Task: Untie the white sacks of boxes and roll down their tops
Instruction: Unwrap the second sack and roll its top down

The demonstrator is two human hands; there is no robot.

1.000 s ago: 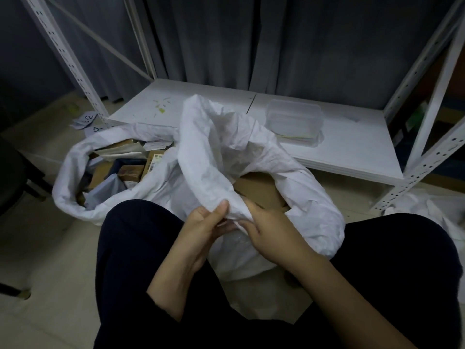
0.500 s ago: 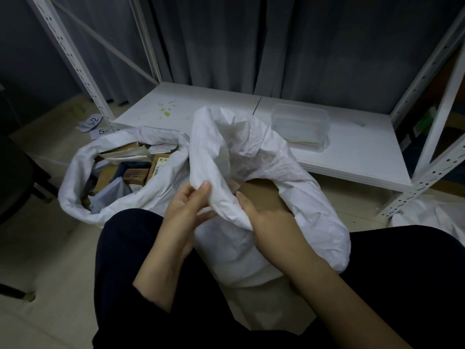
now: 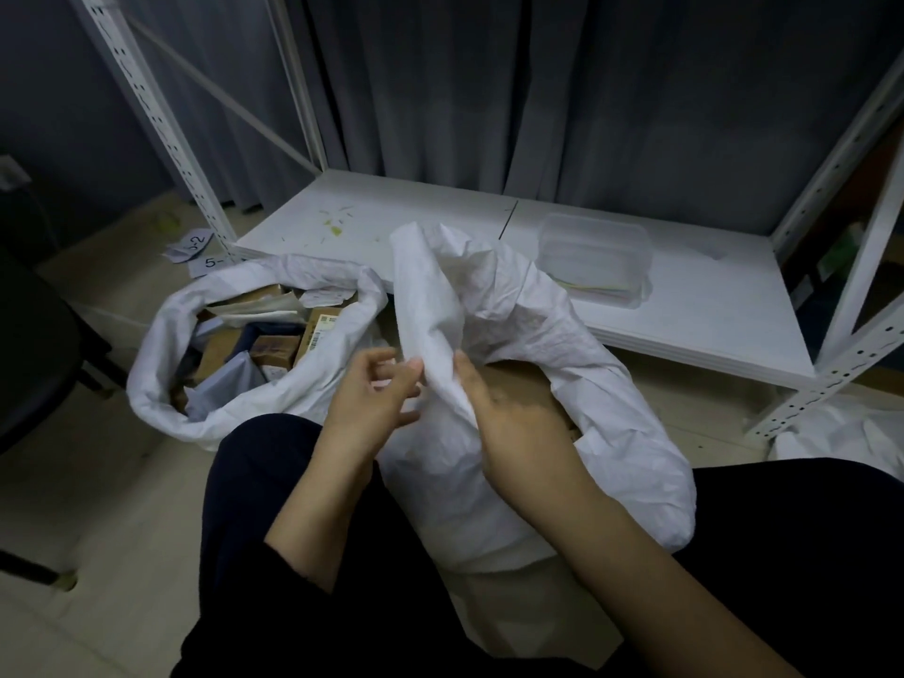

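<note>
Pinching the near sack (image 3: 513, 462)'s raised flap, the right hand (image 3: 513, 423) holds it from the inside.
The left hand (image 3: 376, 398)'s fingers (image 3: 386, 357) hang loosely curled beside it; a rolled-down sack (image 3: 161, 364) of boxes sits left on the pale floor (image 3: 98, 521), before a white shelf (image 3: 709, 315) and grey curtain (image 3: 538, 90).

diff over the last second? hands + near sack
Both hands climbed the near sack's standing flap. The left hand had pinched the edge; now its fingers are loosely curled beside the flap, and any grip is unclear. The right hand slid up and holds the flap's edge. Unchanged: the far sack rolled down with boxes showing, and the plastic tub on the shelf.
</note>
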